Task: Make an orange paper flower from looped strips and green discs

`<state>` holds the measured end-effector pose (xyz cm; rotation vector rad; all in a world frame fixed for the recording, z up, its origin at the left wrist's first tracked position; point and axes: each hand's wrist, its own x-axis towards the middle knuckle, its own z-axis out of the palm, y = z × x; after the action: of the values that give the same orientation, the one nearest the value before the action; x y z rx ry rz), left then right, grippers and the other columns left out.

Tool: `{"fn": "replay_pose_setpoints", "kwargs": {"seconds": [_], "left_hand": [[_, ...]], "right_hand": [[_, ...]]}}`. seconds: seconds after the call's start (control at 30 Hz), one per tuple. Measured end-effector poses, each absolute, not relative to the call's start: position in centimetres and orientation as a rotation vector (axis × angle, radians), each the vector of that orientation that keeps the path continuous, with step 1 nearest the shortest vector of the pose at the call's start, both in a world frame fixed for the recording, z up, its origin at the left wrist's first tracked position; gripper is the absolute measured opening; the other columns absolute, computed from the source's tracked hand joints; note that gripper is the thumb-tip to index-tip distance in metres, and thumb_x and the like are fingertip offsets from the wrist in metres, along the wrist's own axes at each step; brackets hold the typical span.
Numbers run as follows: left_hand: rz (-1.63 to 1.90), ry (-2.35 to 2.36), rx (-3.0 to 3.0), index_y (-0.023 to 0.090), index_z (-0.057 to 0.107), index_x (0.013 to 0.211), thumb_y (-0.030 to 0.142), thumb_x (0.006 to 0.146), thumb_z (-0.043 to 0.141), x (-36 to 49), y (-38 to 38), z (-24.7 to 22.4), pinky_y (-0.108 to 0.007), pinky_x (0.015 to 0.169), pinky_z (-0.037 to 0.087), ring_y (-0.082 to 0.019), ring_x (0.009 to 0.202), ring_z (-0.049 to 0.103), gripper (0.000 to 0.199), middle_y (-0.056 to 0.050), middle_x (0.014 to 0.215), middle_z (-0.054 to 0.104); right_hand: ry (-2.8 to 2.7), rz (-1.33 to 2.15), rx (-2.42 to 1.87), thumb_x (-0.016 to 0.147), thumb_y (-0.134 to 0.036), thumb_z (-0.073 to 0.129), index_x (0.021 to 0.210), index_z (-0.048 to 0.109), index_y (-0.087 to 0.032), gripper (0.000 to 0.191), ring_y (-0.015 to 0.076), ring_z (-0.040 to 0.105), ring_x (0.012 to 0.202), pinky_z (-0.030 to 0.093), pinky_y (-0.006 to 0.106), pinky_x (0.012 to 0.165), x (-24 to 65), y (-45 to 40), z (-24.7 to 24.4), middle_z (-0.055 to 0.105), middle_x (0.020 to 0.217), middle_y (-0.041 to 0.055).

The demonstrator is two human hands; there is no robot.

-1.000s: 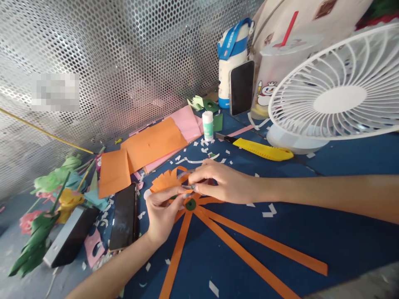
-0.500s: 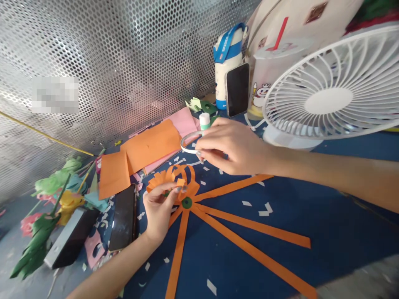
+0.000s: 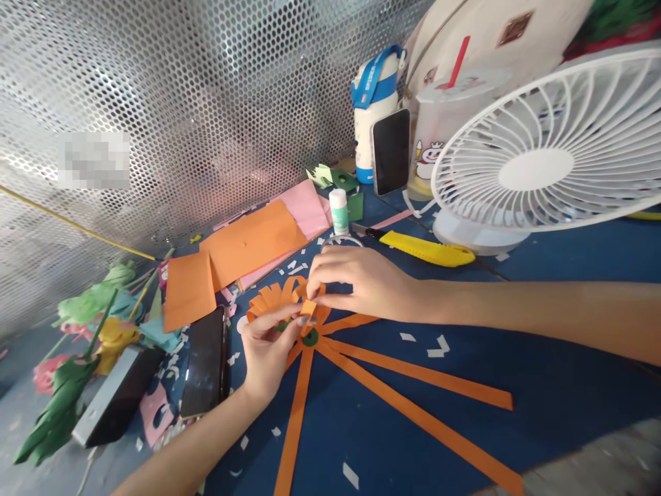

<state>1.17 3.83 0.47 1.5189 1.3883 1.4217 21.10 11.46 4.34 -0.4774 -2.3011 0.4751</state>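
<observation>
Work piece: orange paper strips (image 3: 418, 421) meet at a green disc (image 3: 310, 337) on the blue tabletop (image 3: 403, 455), left of centre, under and just beside the hands. Curled strips stand as a cluster of loops (image 3: 273, 297) on its far left side; several others lie flat, radiating to the right and nearer.

Left hand (image 3: 266, 358): thumb and forefinger clamped on the folded strip end (image 3: 308, 310), held raised above the disc. The pinch presumably keeps the end from springing open; the low hold leaves the hub resting on the table. The flat strips, spread apart, likely keep out of the fingers' way.

Right hand (image 3: 361, 281): fingers curled, thumb and forefinger drawn close at the strip end's right edge. Whether they close on it, or on something small, cannot be told. A pale ring (image 3: 343, 240), probably a tape roll, shows just beyond the knuckles; contact unclear. Glue stick (image 3: 339, 212) upright and yellow utility knife (image 3: 428, 249) lying flat, both on the far side, within easy reach by my reading.

Pose: left forearm rises from the near left edge, wrist low, back of hand outward. Right forearm enters almost level from the right, wrist nearly straight, hand arched palm-down over the loops' right side. Fingertips of both hands converge beside the strip end.
</observation>
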Motion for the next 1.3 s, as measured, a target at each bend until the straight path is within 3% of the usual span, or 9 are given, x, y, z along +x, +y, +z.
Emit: {"fn": "replay_pose_setpoints", "kwargs": {"seconds": [0.2,0.37,0.53,0.63,0.73,1.03,1.3], "left_hand": [[1.48,1.462,1.488,0.022,0.081,0.087,0.033,0.075,0.08,0.9,4.1,0.1,-0.025,0.069,0.062,-0.02,0.076,0.077,0.016,-0.003,0.084,0.08],[1.468,1.445,1.448,0.02,0.078,0.078,0.03,0.077,0.079,1.0,4.2,0.0,-0.021,0.063,0.058,-0.016,0.065,0.073,0.01,-0.001,0.07,0.078],[1.425,1.401,1.416,0.018,0.075,0.086,0.031,0.079,0.076,1.1,4.0,0.2,-0.02,0.053,0.055,-0.015,0.061,0.072,0.014,-0.002,0.071,0.078],[1.424,1.434,1.434,0.018,0.076,0.09,0.033,0.078,0.077,1.1,4.0,0.2,-0.021,0.05,0.056,-0.016,0.06,0.072,0.019,-0.004,0.076,0.079],[1.48,1.441,1.48,0.019,0.078,0.091,0.032,0.077,0.078,1.1,4.0,0.0,-0.022,0.06,0.061,-0.018,0.071,0.076,0.02,-0.004,0.086,0.08],[1.514,1.381,1.549,0.021,0.081,0.092,0.027,0.076,0.079,1.7,3.8,0.5,-0.026,0.068,0.064,-0.021,0.069,0.077,0.018,-0.004,0.08,0.08],[1.493,1.347,1.575,0.022,0.08,0.098,0.022,0.079,0.076,1.7,3.6,0.6,-0.023,0.069,0.064,-0.02,0.07,0.077,0.019,-0.003,0.081,0.08]], "right_hand": [[-2.26,0.622,-0.564,0.085,-0.014,0.059,0.074,0.057,-0.018,0.012,0.0135,0.052,0.076,0.039,0.026,0.07,21.2,11.5,4.9,0.06,0.077,0.0008],[-2.035,1.083,-0.682,0.084,-0.026,0.059,0.076,0.06,-0.016,0.013,0.0102,0.05,0.063,0.039,0.024,0.06,21.0,11.8,5.1,0.06,0.074,-0.0003],[-1.949,1.309,-0.674,0.082,-0.032,0.066,0.075,0.065,-0.015,0.018,0.007,0.043,0.052,0.033,0.022,0.049,20.3,11.3,4.5,0.06,0.066,-0.0019],[-1.965,1.312,-0.656,0.083,-0.031,0.067,0.078,0.069,-0.015,0.017,0.0078,0.048,0.057,0.036,0.022,0.053,20.1,11.0,4.2,0.065,0.07,-0.0006],[-1.963,1.322,-0.644,0.085,-0.03,0.067,0.08,0.07,-0.016,0.016,0.0085,0.052,0.06,0.038,0.022,0.055,20.1,11.0,4.0,0.067,0.072,-0.0007],[-1.877,1.421,-0.637,0.086,-0.027,0.066,0.08,0.067,-0.015,0.013,0.0105,0.061,0.066,0.042,0.022,0.059,20.0,11.1,3.4,0.068,0.074,-0.0005],[-1.889,1.36,-0.661,0.086,-0.028,0.065,0.079,0.067,-0.016,0.014,0.0099,0.055,0.064,0.04,0.023,0.06,19.9,11.2,3.6,0.064,0.069,-0.0019]]}}
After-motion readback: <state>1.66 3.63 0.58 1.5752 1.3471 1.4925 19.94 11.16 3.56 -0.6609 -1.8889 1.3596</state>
